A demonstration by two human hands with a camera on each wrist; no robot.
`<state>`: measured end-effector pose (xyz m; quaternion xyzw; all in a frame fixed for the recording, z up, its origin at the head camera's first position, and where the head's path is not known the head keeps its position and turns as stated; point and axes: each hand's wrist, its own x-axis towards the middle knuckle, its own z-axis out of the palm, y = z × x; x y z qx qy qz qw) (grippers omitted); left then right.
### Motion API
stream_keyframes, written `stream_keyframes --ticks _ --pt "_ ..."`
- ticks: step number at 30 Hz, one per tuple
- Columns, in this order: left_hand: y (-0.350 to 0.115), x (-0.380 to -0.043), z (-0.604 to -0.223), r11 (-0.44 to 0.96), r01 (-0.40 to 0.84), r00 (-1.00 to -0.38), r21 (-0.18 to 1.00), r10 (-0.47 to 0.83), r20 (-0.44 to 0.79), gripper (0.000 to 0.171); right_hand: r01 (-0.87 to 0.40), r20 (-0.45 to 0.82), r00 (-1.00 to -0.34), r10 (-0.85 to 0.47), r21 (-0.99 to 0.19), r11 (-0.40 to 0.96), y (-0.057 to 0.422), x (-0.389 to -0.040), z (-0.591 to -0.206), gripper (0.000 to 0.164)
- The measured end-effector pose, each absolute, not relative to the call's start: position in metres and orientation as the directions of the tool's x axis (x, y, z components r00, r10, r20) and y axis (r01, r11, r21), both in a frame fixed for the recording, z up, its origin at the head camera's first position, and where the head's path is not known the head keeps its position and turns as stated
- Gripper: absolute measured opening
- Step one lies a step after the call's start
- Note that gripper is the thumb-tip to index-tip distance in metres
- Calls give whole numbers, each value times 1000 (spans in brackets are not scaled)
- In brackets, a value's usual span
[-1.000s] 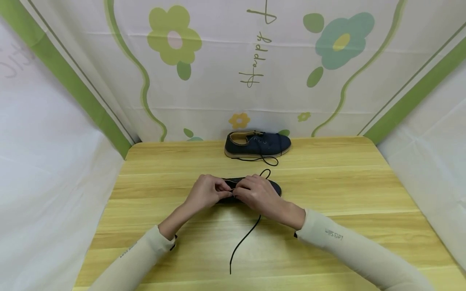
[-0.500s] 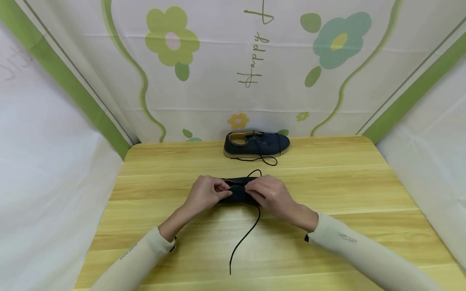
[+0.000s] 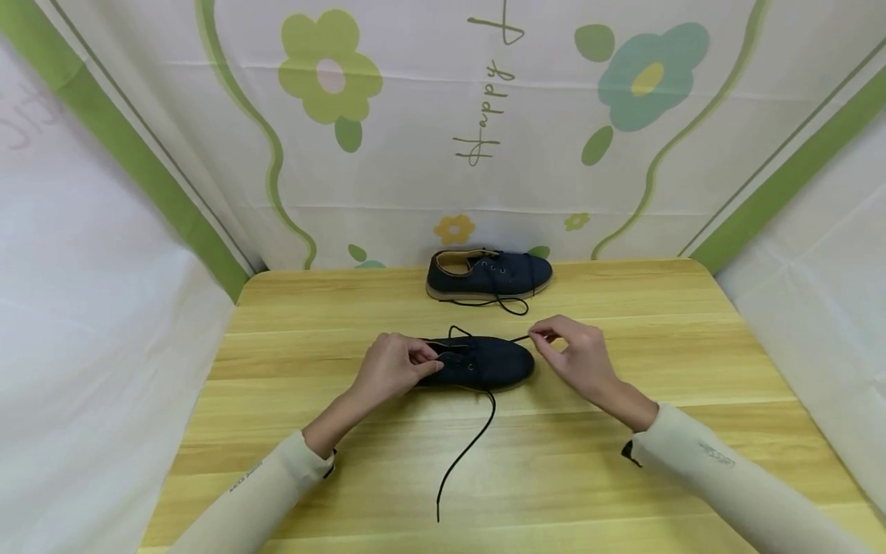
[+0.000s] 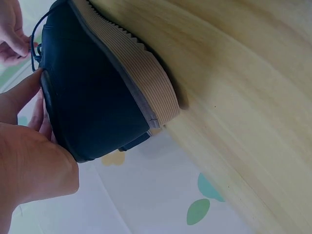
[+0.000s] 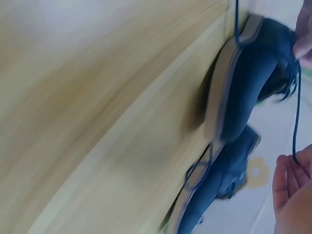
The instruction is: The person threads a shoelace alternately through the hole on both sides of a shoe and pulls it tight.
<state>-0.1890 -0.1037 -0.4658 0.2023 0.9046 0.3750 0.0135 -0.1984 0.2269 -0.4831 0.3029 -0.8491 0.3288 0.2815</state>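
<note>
A dark navy lace-up shoe (image 3: 500, 363) with a tan sole lies on the table, toe to the right. My left hand (image 3: 393, 366) pinches the edge of its opening near the eyelets. In the left wrist view the thumb (image 4: 27, 92) lies against the shoe's upper rim. To the right, beyond the toe, my right hand (image 3: 580, 358) pinches the end of a black shoelace (image 3: 519, 338) between thumb and fingertips. The right wrist view shows this lace (image 5: 297, 117) stretched from the eyelets to those fingers. The lace's other end (image 3: 465, 452) trails loosely on the near side.
A matching second shoe (image 3: 521, 275) stands at the table's back edge, its lace looped in front (image 3: 508, 306). Behind it hangs a white cloth (image 3: 415, 138) with printed flowers. The wooden table (image 3: 664, 331) spreads around both shoes.
My right hand has moved from the eyelets to the right past the toe, drawing the lace along and shrinking its loop. My left hand has stayed at the shoe's opening.
</note>
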Motion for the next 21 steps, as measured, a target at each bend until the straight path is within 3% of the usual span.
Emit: stream_keyframes --ticks 8,14,21 --pt "-104 -188 -467 635 360 -917 684 377 133 10 -639 660 -698 -279 -396 660 264 -203 -489 2" --pt "-104 -188 -467 638 355 -918 684 377 124 10 -582 633 -731 -253 -386 716 283 -205 -492 14" --pt "-104 -188 -466 639 353 -917 684 381 118 10 -504 605 -776 -177 -426 752 306 -210 -493 13"
